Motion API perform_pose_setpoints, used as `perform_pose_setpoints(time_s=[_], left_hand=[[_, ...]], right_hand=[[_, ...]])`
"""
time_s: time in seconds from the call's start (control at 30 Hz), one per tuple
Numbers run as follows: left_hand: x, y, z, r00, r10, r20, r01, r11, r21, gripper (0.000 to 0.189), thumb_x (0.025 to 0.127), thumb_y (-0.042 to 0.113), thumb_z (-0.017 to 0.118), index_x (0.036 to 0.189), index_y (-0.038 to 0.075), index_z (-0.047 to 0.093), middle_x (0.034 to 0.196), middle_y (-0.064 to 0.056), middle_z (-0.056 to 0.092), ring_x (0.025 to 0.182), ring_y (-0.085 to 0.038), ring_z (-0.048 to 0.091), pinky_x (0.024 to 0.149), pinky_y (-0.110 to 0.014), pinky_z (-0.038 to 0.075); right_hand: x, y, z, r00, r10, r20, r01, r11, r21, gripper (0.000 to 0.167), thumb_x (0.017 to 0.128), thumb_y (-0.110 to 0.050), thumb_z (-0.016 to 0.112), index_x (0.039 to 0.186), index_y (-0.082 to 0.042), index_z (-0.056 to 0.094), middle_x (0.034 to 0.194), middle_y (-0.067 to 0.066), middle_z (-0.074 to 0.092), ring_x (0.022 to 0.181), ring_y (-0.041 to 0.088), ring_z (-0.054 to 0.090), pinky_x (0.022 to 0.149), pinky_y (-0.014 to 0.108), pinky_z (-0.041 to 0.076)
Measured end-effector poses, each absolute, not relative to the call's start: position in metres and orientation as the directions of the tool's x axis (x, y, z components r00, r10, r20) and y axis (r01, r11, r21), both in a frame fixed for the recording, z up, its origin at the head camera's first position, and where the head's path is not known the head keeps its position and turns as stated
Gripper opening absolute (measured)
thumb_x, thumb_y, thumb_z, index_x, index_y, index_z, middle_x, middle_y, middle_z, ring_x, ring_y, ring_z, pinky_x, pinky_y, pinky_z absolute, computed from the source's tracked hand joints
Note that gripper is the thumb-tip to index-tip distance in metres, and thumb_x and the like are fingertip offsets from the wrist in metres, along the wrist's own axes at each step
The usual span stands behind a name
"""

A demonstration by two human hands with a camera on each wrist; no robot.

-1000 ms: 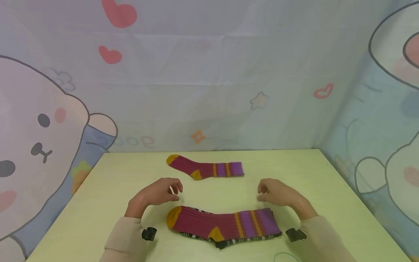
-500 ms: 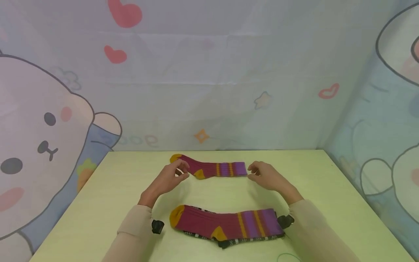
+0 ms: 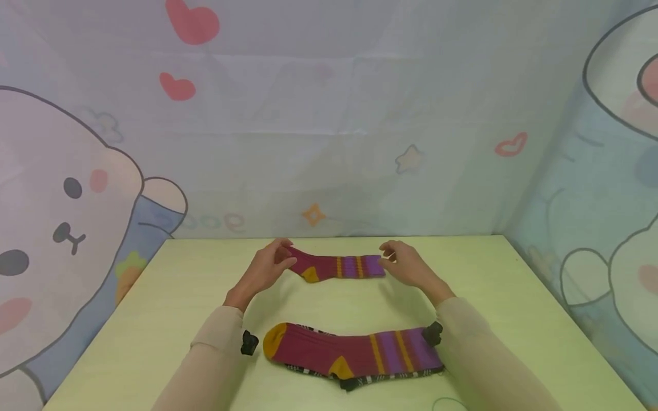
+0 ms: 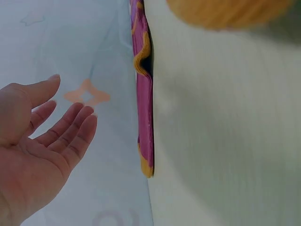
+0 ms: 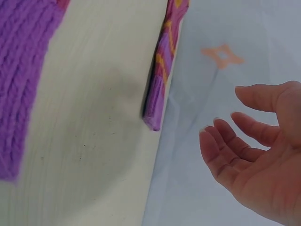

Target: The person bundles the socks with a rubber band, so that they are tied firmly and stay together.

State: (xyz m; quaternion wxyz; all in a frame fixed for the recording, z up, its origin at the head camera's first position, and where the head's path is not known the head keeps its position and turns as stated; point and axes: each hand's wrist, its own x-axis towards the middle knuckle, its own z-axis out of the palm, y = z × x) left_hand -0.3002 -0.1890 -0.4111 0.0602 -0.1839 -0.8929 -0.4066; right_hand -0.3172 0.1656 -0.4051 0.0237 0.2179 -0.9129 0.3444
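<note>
Toward the back of the table lies a maroon sock with a mustard heel and a purple striped cuff. My left hand hovers by its toe end, which it hides in the head view. Beside the cuff is my right hand. Both wrist views show the left hand and the right hand above the table, fingers relaxed and bent, nothing between them. Nearer the front, a matching maroon sock lies on top of a black-and-white patterned sock, mostly covered.
The pale table ends at a printed cloth backdrop behind and at the sides. A thin green loop lies near the front edge. Black wrist cameras sit at both cuffs, the right one overlapping the front sock in the head view.
Both hands have moved away from the front socks to the far sock, reaching its two ends and coming a little closer together. The socks have stayed put.
</note>
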Motion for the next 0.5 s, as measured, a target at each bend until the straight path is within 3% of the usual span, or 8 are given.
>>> perform_pose_setpoints(time_s=[0.5], left_hand=[[-0.337,-0.187,-0.428,-0.968,0.220,0.118,0.242,0.710,0.661,0.046,0.102,0.015,0.058,0.141,-0.006,0.043,0.126,-0.026,0.060,0.117,-0.038,0.058,0.097,-0.050,0.047]], right_hand=[[-0.339,0.170,-0.424,-0.906,-0.393,0.157,-0.401,0.680,-0.614,0.040,0.099,-0.014,0.059,0.129,0.013,0.055,0.123,0.030,0.059,0.109,0.042,0.060,0.091,0.052,0.050]])
